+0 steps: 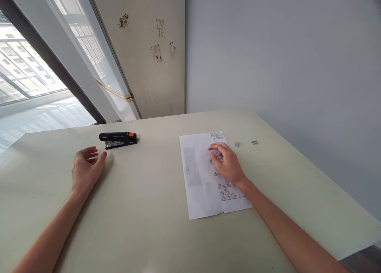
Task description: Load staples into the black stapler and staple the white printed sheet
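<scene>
A black stapler (117,139) with an orange patch on its top lies at the left back of the table. Just in front of it rests my left hand (86,166), fingers loosely curled and apart, holding nothing. Toward the middle right, printed sheets of paper (198,197) lie flat, with text on their right part and a small grid at the top corner. My right hand (228,164) is over the paper's right side, thumb and fingers parted with nothing between them, hiding some of the print. Whether it touches the paper I cannot tell.
Two small strips of staples, one nearer (237,144) and one farther right (254,142), lie beyond the paper's right edge. The pale table (143,225) meets a grey wall (282,54) at the right. A stained beige panel (149,78) and a window (29,66) stand behind.
</scene>
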The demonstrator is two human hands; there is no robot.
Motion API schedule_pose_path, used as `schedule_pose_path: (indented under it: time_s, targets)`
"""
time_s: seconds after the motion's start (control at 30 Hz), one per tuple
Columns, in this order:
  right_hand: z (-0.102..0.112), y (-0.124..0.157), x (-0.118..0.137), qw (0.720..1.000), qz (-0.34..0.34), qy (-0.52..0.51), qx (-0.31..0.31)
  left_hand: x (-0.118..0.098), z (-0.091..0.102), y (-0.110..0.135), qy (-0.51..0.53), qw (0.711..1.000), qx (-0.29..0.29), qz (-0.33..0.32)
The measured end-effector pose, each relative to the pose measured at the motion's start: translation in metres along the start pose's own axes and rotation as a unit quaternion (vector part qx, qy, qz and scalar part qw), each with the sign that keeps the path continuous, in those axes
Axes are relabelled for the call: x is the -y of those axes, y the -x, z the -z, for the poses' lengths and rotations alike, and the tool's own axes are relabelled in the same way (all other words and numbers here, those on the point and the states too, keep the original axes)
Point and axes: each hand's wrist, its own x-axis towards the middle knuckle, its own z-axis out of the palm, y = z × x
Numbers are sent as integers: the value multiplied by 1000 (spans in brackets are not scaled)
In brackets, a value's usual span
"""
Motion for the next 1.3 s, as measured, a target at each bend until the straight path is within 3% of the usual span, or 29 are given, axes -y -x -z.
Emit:
schedule_pose_path:
  time_s: [0.13, 0.3, 0.43, 0.57, 1.03, 1.17, 1.3]
  targets:
    - [21, -11, -23, 994, -35, 53, -85, -1, 9, 18, 28, 999, 7, 21]
    - [47, -15, -71, 957, -133, 167, -195, -3, 13, 22, 16, 999, 37, 23]
    - [53, -9, -98, 933, -190, 224, -209, -6, 12, 21, 4, 999, 49, 19]
    - [56, -7, -109, 923, -213, 249, -202, -9, 12, 23, 1, 998, 58, 18]
    - [59, -10, -107, 936, -173, 237, -195, -6, 8, 19, -37, 997, 72, -19]
    - [58, -14, -89, 953, -124, 205, -184, -4, 7, 18, -51, 996, 71, -27]
    - [42, -14, -53, 983, -33, 139, -118, 2, 4, 15, -64, 994, 69, -54]
